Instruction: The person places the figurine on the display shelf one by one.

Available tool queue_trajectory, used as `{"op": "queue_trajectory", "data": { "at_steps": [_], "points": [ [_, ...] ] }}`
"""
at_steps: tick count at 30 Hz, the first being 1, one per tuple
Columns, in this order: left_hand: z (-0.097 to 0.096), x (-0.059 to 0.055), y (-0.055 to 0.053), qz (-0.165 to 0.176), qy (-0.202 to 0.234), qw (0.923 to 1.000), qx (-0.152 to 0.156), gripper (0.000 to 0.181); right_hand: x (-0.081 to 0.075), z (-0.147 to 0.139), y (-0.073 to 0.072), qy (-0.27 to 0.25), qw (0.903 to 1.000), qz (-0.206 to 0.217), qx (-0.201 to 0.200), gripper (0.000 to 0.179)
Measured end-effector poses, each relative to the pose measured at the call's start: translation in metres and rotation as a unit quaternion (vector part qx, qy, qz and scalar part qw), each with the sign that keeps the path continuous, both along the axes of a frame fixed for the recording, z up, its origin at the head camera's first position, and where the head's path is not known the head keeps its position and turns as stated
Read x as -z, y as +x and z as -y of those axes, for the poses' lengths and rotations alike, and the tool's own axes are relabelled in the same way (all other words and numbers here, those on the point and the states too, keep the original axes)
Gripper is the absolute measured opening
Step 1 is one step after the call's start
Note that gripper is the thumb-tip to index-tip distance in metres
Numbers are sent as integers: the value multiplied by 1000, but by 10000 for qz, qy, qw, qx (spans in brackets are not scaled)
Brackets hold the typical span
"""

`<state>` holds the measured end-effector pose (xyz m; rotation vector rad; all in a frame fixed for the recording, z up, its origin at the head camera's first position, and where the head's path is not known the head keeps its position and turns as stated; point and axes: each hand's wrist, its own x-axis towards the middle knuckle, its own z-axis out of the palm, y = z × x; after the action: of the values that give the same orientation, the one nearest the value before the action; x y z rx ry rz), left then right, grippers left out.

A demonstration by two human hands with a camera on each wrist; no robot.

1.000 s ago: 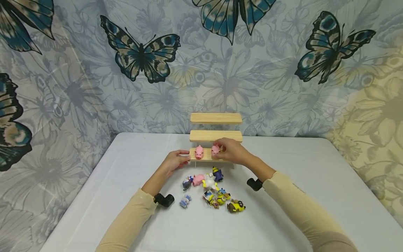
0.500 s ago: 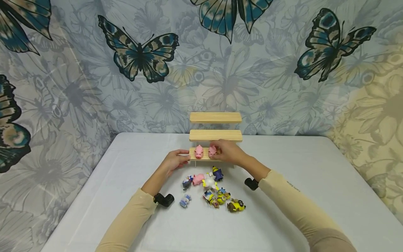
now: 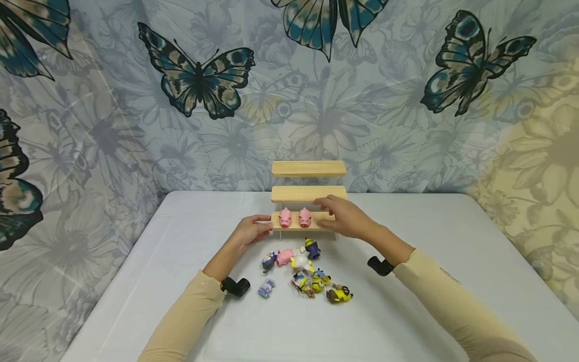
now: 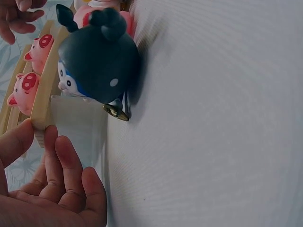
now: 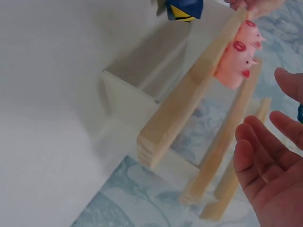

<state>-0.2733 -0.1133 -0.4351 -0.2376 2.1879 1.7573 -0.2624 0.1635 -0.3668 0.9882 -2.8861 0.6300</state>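
Two pink toy pigs (image 3: 285, 217) (image 3: 305, 217) sit side by side on the lowest shelf of a three-tier wooden display stand (image 3: 295, 227). My left hand (image 3: 248, 231) pinches that shelf's left end, thumb on one face and fingertips on the other, as the left wrist view shows. Just right of the pigs, my right hand (image 3: 346, 216) hovers over the shelf with fingers spread and nothing held. In the right wrist view its palm and fingers (image 5: 247, 156) are apart from both pigs (image 5: 232, 66).
Several toy figures lie on the white table before the stand: a third pink pig (image 3: 284, 258), a dark-headed figure (image 3: 269, 262), a white one (image 3: 301, 262), a blue-and-white one (image 3: 266, 288), and yellow goggled ones (image 3: 339, 294). A butterfly-print cloth (image 3: 203, 146) hangs behind.
My right hand slid the second pig left, closer to the first, then let it go and drew back to the right. The left hand stayed at the shelf's end.
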Motion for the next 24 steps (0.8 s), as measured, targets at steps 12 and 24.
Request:
{"op": "queue_trajectory", "data": {
  "at_steps": [12,24],
  "points": [
    [3,6,-6,11,-60,10000,-16,40,3,-15,27,267,9991,315,-117,39],
    [2,8,-5,-26,-49,10000,-1,40,13,-28,53,265,9937,1084,-66,36]
  ]
}}
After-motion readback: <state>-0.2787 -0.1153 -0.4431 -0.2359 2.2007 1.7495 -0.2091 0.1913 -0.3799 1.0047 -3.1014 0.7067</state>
